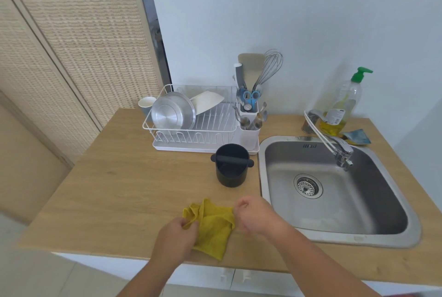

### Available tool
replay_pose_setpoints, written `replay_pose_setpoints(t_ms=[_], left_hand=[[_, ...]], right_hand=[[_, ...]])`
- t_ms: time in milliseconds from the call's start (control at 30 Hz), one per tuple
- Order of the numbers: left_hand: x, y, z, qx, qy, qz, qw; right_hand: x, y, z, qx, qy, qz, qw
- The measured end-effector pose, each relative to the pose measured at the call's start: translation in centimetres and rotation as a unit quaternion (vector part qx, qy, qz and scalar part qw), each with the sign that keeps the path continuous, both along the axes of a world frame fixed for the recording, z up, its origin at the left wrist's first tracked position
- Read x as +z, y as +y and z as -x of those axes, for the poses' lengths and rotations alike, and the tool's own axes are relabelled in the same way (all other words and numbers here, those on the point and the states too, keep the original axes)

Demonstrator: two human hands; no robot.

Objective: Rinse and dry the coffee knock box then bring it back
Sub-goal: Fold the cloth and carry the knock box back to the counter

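While both my left hand (175, 237) and right hand (253, 216) pinch the yellow cloth (212, 227) on the wooden counter (119, 177), the knock box (230, 165) sits just behind it, left of the sink (334, 232).

Knock box (230, 165): a dark, near-black round container, standing upright on the wooden desk (124, 177) with its open mouth up. A dark bar spans the mouth from side to side, and its rounded ends stick out past the wall at 9 and 3 o'clock. The inside is in shadow; its contents cannot be made out. The box stands free, with nothing touching it.

Cloth (211, 227): a yellow rag, crumpled and partly folded, lying on the desk at 6 o'clock of the knock box, near the front edge.
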State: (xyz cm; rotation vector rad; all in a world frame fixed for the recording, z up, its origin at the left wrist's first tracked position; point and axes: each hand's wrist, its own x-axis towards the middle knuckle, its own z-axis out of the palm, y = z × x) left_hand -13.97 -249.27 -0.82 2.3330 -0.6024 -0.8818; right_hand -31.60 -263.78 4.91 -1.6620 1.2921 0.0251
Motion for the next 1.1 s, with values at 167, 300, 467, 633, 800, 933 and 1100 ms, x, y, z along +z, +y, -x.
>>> replay_pose_setpoints(t_ms=[167,300,467,633,800,933,1100], left_hand=[[-0.5,-0.5,-0.7,-0.093,-0.191,-0.018,0.977],[-0.6,-2.4,-0.6,-0.086,-0.146,-0.007,0.986],[-0.9,-5.3,1.2,-0.103,-0.104,0.052,0.988],[-0.5,-7.0,2.8,-0.141,-0.254,0.006,0.957],[-1.8,-6.7,4.2,-0.374,-0.453,0.088,0.804],[-1.7,-6.4,3.6,-0.383,-0.429,0.021,0.818],[0.3,-8.8,0.1,-0.213,-0.299,0.158,0.916]], right_hand=[[-3.4,1.5,-0.7,-0.025,0.008,-0.015,1.0],[-5.3,2.6,-1.5,-0.086,-0.043,0.032,0.995],[-5.4,0.0,0.1,-0.122,-0.05,0.119,0.984],[-4.5,-3.5,2.3,-0.025,-0.034,0.148,0.988],[-5.3,-4.8,3.4,0.039,0.027,0.226,0.973],[-6.0,-4.5,3.3,0.084,0.024,0.23,0.969],[-5.3,-5.8,2.7,-0.109,-0.086,0.156,0.978]])
